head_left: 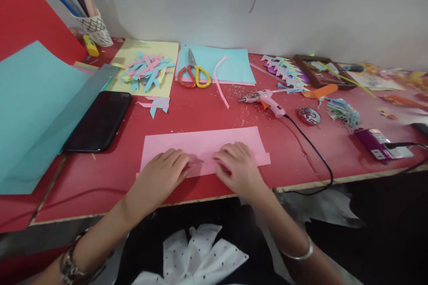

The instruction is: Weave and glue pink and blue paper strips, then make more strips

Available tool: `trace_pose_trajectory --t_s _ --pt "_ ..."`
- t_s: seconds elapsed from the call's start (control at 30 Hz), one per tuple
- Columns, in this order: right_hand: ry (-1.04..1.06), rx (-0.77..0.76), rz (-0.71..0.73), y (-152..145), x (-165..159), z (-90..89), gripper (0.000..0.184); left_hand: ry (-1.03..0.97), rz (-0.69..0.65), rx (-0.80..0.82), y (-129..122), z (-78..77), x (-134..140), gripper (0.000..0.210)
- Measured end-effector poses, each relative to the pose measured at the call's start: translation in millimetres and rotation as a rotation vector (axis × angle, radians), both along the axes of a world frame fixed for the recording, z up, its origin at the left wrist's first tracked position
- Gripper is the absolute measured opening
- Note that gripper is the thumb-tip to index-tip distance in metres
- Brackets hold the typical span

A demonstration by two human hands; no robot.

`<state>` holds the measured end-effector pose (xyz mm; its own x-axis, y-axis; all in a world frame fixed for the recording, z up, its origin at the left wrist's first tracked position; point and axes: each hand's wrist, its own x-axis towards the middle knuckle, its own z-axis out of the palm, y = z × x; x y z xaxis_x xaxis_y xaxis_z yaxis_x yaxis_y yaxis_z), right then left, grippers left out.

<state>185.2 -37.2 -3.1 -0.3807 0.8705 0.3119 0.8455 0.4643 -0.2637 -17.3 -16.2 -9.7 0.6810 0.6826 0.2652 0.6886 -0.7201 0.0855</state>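
A pink sheet of paper [200, 142] lies near the table's front edge, with a narrow flap along its near side that sticks out at both ends. My left hand [167, 164] rests on the left half of this near edge, fingers curled and closed on the paper. On the right half, my right hand [239, 164] is bent over the same edge, thumb and fingers closed on it. The fingertips of both hands partly hide the fold. Just beyond the sheet are a pink paper strip [219, 81] and a pink glue gun [267, 100].
Scissors [192, 73] lie on blue paper [230, 62] at the back. Cut strips [149, 69] are heaped on yellow paper [167, 51]. A black phone [100, 120] and large blue sheets [40, 111] are at left. The glue gun's cord [314, 151] hangs over the front edge towards a purple socket box [377, 144].
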Motion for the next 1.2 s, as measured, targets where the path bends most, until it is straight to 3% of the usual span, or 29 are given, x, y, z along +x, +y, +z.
trace_pose_trajectory --t_s 0.1,0.2,0.37,0.83,1.07,1.2 --pt "-0.008 -0.01 0.061 2.8 -32.5 -3.8 0.019 -0.009 -0.062 -0.041 0.2 0.0 4.6 0.035" --pt "-0.008 -0.005 0.114 7.6 -41.3 -7.4 0.019 -0.054 -0.096 -0.058 1.8 0.1 3.6 0.044" --pt "0.023 -0.023 0.203 11.6 -11.5 -7.0 0.016 -0.09 -0.122 -0.079 5.0 1.7 -0.1 0.049" --pt "0.042 -0.095 0.177 15.8 70.6 -3.2 0.018 -0.105 -0.102 -0.226 15.4 5.6 -12.3 0.052" --pt "0.049 0.009 -0.009 19.6 101.4 4.4 0.018 -0.138 -0.051 -0.318 20.4 8.9 -21.7 0.049" --pt "0.093 0.124 -0.092 19.7 91.0 16.2 0.018 -0.148 -0.039 -0.335 19.5 9.6 -23.1 0.047"
